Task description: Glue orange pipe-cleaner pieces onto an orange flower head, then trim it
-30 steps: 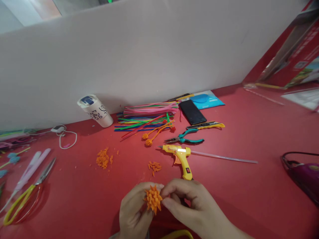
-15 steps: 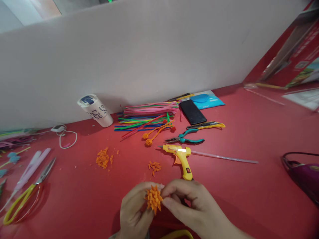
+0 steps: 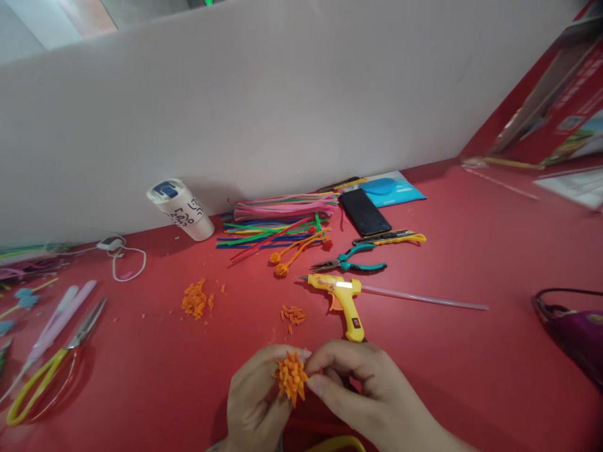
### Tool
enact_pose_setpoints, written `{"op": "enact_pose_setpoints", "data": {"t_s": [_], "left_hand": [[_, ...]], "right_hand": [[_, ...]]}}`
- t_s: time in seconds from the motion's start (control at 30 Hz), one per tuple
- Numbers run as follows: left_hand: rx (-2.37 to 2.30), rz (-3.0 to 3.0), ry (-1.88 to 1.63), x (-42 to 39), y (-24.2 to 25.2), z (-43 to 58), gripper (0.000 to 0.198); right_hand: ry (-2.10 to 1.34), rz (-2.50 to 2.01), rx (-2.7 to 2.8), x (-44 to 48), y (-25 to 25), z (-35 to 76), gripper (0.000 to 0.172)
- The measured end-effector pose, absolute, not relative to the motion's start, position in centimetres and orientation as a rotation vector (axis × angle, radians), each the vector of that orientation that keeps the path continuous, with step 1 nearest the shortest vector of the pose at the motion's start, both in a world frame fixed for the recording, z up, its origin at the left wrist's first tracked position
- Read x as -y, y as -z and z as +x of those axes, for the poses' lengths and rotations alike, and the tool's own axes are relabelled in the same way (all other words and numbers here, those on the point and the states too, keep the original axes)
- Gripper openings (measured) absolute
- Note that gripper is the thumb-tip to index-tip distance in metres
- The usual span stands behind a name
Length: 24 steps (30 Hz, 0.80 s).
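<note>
An orange spiky flower head (image 3: 291, 378), made of small pointed fuzzy pieces, is held at the bottom centre. My left hand (image 3: 257, 395) is closed around it from the left, fingers and thumb behind and below it. From the right, my right hand (image 3: 365, 386) pinches at the flower's edge, thumb and forefinger touching a petal tip. Just beyond the hands lies a small pile of orange cut pieces (image 3: 293, 316). A yellow glue gun (image 3: 346, 301) with a clear glue stick rests ahead of my right hand.
Teal-handled pliers (image 3: 348, 262), a utility knife (image 3: 391, 238), a black phone (image 3: 365, 212) and coloured pipe cleaners (image 3: 282, 207) lie farther back. Orange fluff (image 3: 194, 300), a white tumbler (image 3: 181, 210) and scissors (image 3: 61, 358) are on the left. A purple object (image 3: 577, 333) stands at right.
Almost nothing differs. The flower head and both hands have shifted very slightly, with the same grip on it.
</note>
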<state>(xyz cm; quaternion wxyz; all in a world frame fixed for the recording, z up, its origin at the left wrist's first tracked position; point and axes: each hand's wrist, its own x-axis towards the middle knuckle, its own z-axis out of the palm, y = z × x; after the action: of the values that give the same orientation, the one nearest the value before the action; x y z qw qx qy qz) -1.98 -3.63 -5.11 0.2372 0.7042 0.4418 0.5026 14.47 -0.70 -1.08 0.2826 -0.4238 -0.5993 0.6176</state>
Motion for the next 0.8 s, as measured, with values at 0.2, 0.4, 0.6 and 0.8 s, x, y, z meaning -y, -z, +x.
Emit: {"op": "enact_pose_setpoints", "data": {"t_s": [0.2,0.4,0.6,0.8], "left_hand": [[-1.223,1.941,-1.371,3.58,5.23,-1.98,0.027],[-1.226,1.941,-1.366,3.64,5.27,-2.03,0.025],[-1.222,1.906,-1.36,3.74,5.24,-2.04,0.025],[-1.22,1.905,-1.375,3.77,5.19,-2.02,0.024]], "right_hand": [[-1.649,-1.156,1.616,0.77,1.13,14.39,0.018],[-1.637,-1.153,1.625,0.82,1.29,14.49,0.017],[-1.644,-1.158,1.623,0.7,1.22,14.46,0.017],[-1.634,-1.155,1.621,0.84,1.28,14.37,0.017]]}}
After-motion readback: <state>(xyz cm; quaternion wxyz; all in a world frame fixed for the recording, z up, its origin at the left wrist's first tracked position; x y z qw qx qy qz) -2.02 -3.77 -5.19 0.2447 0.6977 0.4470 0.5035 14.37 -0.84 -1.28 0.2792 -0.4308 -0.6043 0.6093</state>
